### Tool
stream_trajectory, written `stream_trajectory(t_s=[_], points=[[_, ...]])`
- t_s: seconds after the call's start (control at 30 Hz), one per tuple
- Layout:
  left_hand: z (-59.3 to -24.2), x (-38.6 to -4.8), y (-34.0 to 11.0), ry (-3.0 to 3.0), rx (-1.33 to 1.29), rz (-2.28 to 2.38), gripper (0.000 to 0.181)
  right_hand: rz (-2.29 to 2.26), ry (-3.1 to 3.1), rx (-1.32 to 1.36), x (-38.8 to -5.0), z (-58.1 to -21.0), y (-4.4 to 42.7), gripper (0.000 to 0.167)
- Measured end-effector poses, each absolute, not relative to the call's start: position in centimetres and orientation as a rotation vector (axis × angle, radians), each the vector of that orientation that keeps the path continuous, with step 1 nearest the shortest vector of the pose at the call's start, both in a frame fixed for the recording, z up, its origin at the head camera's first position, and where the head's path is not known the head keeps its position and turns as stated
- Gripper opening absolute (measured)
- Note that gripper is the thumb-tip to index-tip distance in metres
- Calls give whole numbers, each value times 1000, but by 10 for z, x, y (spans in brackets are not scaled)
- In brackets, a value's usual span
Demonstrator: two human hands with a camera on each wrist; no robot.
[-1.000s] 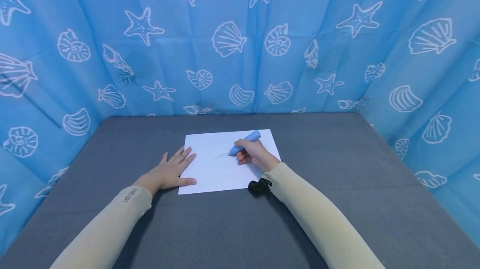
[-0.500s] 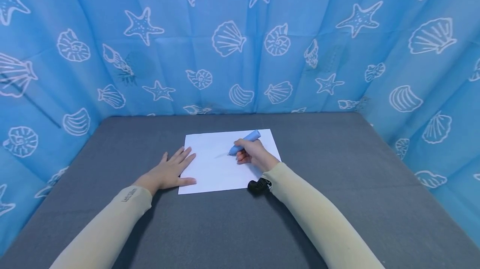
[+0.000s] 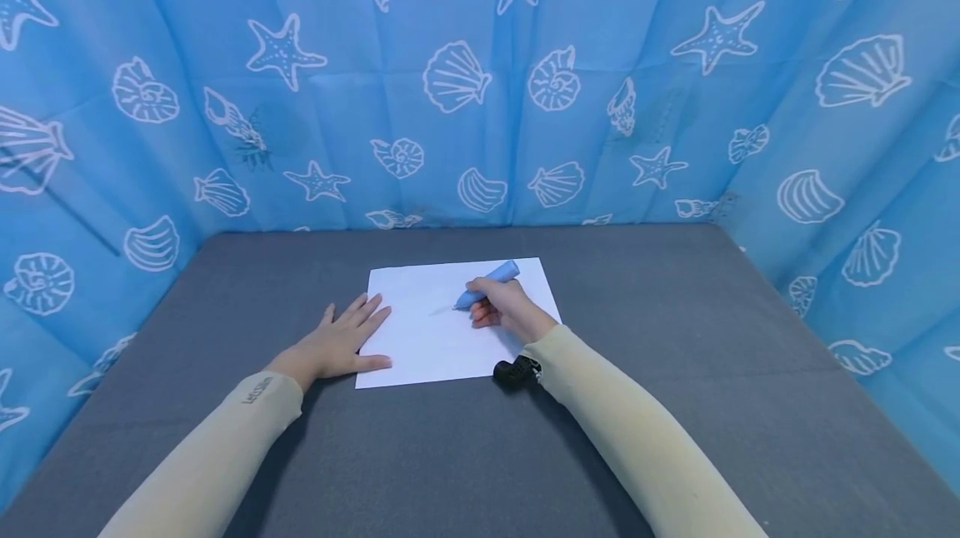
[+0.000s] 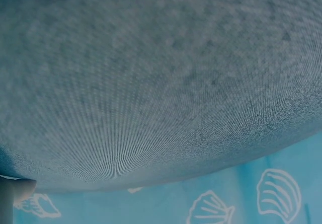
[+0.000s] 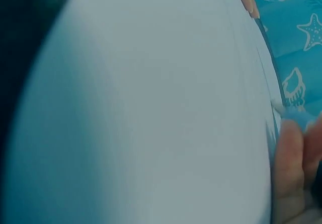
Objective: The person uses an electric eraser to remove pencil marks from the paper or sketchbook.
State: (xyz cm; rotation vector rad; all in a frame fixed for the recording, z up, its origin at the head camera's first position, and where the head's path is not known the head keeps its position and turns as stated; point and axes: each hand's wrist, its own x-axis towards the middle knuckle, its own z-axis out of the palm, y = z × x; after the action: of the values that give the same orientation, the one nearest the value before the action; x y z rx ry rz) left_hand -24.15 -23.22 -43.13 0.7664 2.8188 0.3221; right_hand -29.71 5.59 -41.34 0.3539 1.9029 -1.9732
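A white sheet of paper (image 3: 420, 355) lies flat in the middle of the table. My left hand (image 3: 339, 345) rests spread at its left edge, with fingertips and thumb on the sheet. Over the right half, my right hand (image 3: 513, 310) grips a thick blue pen (image 3: 501, 274), which slants with its thin tip down and left, at or just above the paper. A faint grey streak (image 3: 441, 311) lies left of the tip; whether it is a line or a shadow I cannot tell. In the right wrist view the pen (image 5: 301, 117) is blurred and partly hidden by fingers (image 5: 289, 153).
Dark grey cloth covers the table (image 3: 420, 463). A blue curtain (image 3: 465, 146) with white shells and starfish hangs behind and along both sides. A small black device (image 3: 514, 373) is at my right wrist, close to the paper's lower right corner.
Both hands and the paper keep nearly the same places. The pen's tip sits very slightly further left.
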Motion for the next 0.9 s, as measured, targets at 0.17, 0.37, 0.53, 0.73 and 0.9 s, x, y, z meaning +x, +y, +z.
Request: stream_trajectory(t_s=[0.17, 0.37, 0.53, 0.73, 0.9], points=[[-431, -241, -231, 2829, 781, 340, 96, -1988, 1905, 351, -297, -414, 55, 22], [-431, -241, -231, 2822, 774, 328, 96, -1973, 1903, 339, -296, -413, 54, 21], [-434, -244, -233, 2825, 766, 278, 97, -1989, 1920, 355, -296, -414, 54, 21], [-435, -244, -233, 2826, 771, 301, 97, -2035, 1906, 376, -297, -414, 54, 22], [-435, -244, -233, 2826, 759, 283, 96, -2091, 1834, 387, -296, -412, 58, 31]])
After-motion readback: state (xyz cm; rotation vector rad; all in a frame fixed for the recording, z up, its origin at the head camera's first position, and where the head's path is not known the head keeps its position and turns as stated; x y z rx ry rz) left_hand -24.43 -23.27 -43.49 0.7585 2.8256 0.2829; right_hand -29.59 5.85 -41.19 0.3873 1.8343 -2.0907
